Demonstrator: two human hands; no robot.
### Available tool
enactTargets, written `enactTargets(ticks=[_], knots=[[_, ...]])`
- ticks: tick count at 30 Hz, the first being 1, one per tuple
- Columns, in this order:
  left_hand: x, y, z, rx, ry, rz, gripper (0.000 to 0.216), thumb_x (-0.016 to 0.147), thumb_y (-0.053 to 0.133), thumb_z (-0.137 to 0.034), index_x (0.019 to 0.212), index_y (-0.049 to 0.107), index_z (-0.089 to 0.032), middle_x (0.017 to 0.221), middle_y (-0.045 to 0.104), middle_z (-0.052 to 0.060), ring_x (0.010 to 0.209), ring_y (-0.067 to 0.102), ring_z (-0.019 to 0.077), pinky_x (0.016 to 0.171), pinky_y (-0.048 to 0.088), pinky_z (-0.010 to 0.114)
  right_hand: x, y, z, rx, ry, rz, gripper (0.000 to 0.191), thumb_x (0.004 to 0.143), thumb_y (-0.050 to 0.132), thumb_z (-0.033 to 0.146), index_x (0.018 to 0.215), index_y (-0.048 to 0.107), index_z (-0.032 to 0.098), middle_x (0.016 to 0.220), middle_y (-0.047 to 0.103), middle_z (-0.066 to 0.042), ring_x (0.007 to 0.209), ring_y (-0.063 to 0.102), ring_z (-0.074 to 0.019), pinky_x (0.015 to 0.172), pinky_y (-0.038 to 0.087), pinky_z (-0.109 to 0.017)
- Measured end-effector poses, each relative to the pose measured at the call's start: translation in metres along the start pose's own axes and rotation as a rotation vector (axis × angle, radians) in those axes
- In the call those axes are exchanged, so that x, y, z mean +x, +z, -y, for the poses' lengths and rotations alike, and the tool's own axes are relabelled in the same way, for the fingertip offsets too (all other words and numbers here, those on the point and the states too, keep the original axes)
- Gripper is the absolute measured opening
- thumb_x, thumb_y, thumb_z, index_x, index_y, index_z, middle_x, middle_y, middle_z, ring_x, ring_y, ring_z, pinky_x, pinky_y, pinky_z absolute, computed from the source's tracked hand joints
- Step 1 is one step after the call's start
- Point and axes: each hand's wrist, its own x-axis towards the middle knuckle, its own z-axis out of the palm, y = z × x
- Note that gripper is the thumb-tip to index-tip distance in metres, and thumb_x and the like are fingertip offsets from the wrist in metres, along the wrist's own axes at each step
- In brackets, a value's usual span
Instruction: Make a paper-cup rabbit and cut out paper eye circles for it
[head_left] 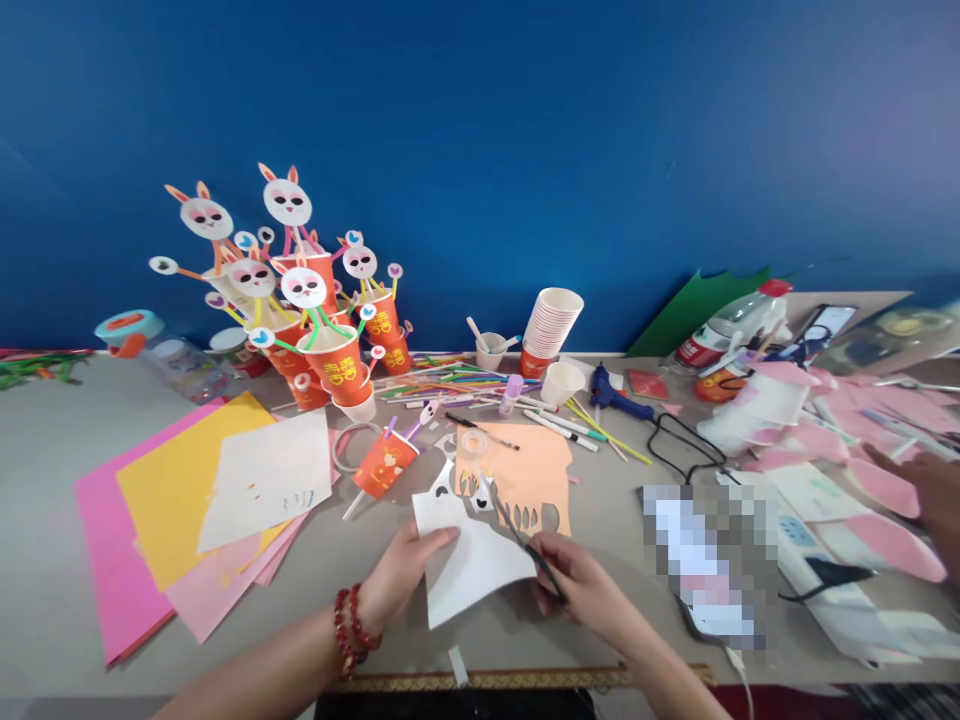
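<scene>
My left hand (405,568) pinches the left edge of a sheet of white paper (472,575), thumb on top. A small drawn shape shows near the paper's upper corner. My right hand (581,585) is closed around the handles of black scissors (553,575). Their blades point up and left at the paper's upper right edge; how far they are parted I cannot make out. Just beyond lies a peach sheet (525,455) with several cut-out holes. An orange paper cup (385,464) with a small rabbit head lies tilted beyond my left hand.
Rabbit-decorated cups (341,365) stand stacked at back left, behind coloured paper sheets (161,500). Pens, a glue stick (511,396), a cup stack (553,325) and a blue glue gun (616,393) line the back. At right are a phone (701,570), cables and another person's hand (937,500).
</scene>
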Motion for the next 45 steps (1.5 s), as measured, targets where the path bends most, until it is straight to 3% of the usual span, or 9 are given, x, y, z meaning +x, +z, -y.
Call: enactTargets(ticks=[5, 10, 14, 20, 25, 30, 45], knots=[[-0.006, -0.013, -0.020, 0.135, 0.029, -0.005, 0.050, 0.066, 0.082, -0.041, 0.104, 0.067, -0.012, 0.099, 0.075, 0.012, 0.084, 0.071, 0.0283, 0.074, 0.056, 0.037, -0.008, -0.016, 0.017, 0.007, -0.094, -0.002, 0.044, 0.077, 0.065, 0.058, 0.070, 0.043, 0.021, 0.054, 0.052, 0.005, 0.051, 0.047, -0.0103, 0.051, 0.034, -0.023], [-0.009, -0.016, -0.033, 0.193, 0.161, 0.122, 0.053, 0.076, 0.076, -0.036, 0.121, 0.056, -0.016, 0.106, 0.072, 0.011, 0.089, 0.069, 0.0257, 0.075, 0.056, 0.034, -0.006, -0.019, 0.019, -0.070, -0.067, 0.062, 0.041, 0.076, 0.069, 0.051, 0.068, 0.042, 0.021, 0.054, 0.052, 0.005, 0.050, 0.050, -0.0100, 0.053, 0.036, -0.023], [-0.011, -0.018, -0.036, 0.210, 0.128, 0.179, 0.038, 0.083, 0.069, -0.040, 0.107, 0.063, -0.012, 0.097, 0.072, 0.012, 0.078, 0.069, 0.0209, 0.067, 0.054, 0.028, -0.003, -0.023, 0.020, -0.112, -0.050, 0.118, 0.041, 0.077, 0.070, 0.050, 0.068, 0.042, 0.020, 0.055, 0.052, 0.005, 0.049, 0.050, -0.0091, 0.050, 0.034, -0.021], [-0.011, -0.021, -0.046, 0.280, -0.014, 0.300, 0.035, 0.081, 0.071, -0.043, 0.098, 0.067, -0.013, 0.086, 0.073, 0.008, 0.067, 0.068, 0.0177, 0.058, 0.051, 0.023, -0.002, -0.031, 0.028, -0.157, -0.025, 0.233, 0.039, 0.074, 0.074, 0.046, 0.069, 0.045, 0.019, 0.054, 0.054, 0.005, 0.049, 0.049, -0.0085, 0.049, 0.035, -0.019], [-0.009, -0.021, -0.055, 0.409, 0.006, 0.368, 0.038, 0.081, 0.070, -0.045, 0.101, 0.068, -0.013, 0.093, 0.073, 0.010, 0.074, 0.070, 0.0208, 0.060, 0.051, 0.023, 0.003, -0.036, 0.034, -0.165, -0.022, 0.331, 0.040, 0.072, 0.075, 0.046, 0.068, 0.046, 0.019, 0.060, 0.058, 0.003, 0.049, 0.052, -0.0088, 0.048, 0.037, -0.019], [-0.008, -0.017, -0.065, 0.488, -0.023, 0.400, 0.041, 0.081, 0.068, -0.045, 0.107, 0.069, -0.014, 0.096, 0.074, 0.010, 0.076, 0.070, 0.0202, 0.061, 0.051, 0.022, 0.010, -0.040, 0.045, -0.226, -0.038, 0.370, 0.038, 0.072, 0.076, 0.045, 0.069, 0.049, 0.019, 0.056, 0.058, 0.004, 0.049, 0.054, -0.0098, 0.049, 0.036, -0.019], [-0.005, -0.006, -0.082, 0.596, -0.008, 0.444, 0.027, 0.081, 0.068, -0.036, 0.097, 0.072, -0.014, 0.086, 0.074, 0.005, 0.065, 0.065, 0.0133, 0.056, 0.047, 0.019, 0.014, -0.049, 0.062, -0.277, -0.077, 0.411, 0.033, 0.070, 0.078, 0.043, 0.072, 0.056, 0.018, 0.059, 0.060, 0.004, 0.050, 0.049, -0.0095, 0.048, 0.031, -0.020]])
